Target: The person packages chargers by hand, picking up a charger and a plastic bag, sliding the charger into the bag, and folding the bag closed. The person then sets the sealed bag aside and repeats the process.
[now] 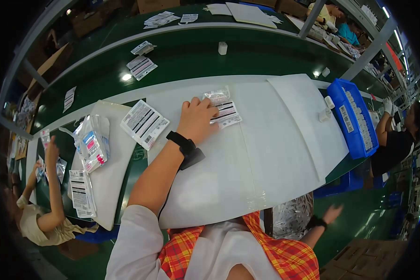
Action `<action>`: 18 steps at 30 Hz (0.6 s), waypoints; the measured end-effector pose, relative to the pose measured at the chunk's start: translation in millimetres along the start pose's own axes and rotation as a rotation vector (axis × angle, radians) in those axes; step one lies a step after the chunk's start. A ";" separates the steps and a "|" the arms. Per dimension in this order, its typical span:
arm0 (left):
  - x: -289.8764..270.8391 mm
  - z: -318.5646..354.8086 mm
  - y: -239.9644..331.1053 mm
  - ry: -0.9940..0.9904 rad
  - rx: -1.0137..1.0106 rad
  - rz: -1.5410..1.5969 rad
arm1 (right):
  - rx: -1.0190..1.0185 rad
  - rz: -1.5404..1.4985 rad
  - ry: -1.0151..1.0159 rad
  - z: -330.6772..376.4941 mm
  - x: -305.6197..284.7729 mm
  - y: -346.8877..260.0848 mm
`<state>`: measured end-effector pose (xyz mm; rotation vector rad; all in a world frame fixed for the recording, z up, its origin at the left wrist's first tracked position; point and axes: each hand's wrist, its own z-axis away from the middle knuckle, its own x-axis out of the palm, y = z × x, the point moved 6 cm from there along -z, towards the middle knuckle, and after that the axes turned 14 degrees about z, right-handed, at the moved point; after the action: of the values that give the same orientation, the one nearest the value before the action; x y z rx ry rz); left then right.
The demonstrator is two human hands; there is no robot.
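My left hand [198, 120], with a black strap at its wrist, is over the white board [210, 186] on the bench. Its fingers curl onto the left edge of a clear packet with a printed label [227, 113]. Left of that wrist lies a larger printed packet [145, 124]. Out past the bench's near edge at the lower right, my right hand [332, 213] has its fingers stretched out and slightly blurred, with nothing seen in it. Nearest to it is a container of shiny clear pieces [292, 217], partly hidden by the board and my apron.
A blue bin of small white parts [354, 119] stands at the right, with loose white pieces [325, 115] beside it. Packaged goods [93, 142] and a packet stack [81, 193] lie left. Packets [141, 66] and a white block [222, 48] lie on the green belt [182, 56]. Co-workers sit nearby.
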<state>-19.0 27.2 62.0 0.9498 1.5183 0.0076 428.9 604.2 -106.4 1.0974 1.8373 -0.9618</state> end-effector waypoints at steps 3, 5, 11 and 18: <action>1.6 6.2 0.4 0.063 -0.005 -0.068 | -0.366 -0.754 0.100 -10.1 -195.5 -237.0; 3.8 4.0 1.4 0.108 -0.022 -0.061 | -0.611 -0.906 -0.081 32.3 -265.4 -359.8; 8.1 9.8 5.0 0.100 -0.028 -0.039 | -1.261 -0.411 -0.571 168.6 -135.4 -586.6; 3.5 10.7 -13.1 0.092 -0.085 0.078 | -1.467 -0.389 -0.863 169.4 -100.1 -618.9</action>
<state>-16.8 15.1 49.9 0.9505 1.5517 0.1722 -65.3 210.2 43.1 -0.5246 1.3936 -0.0163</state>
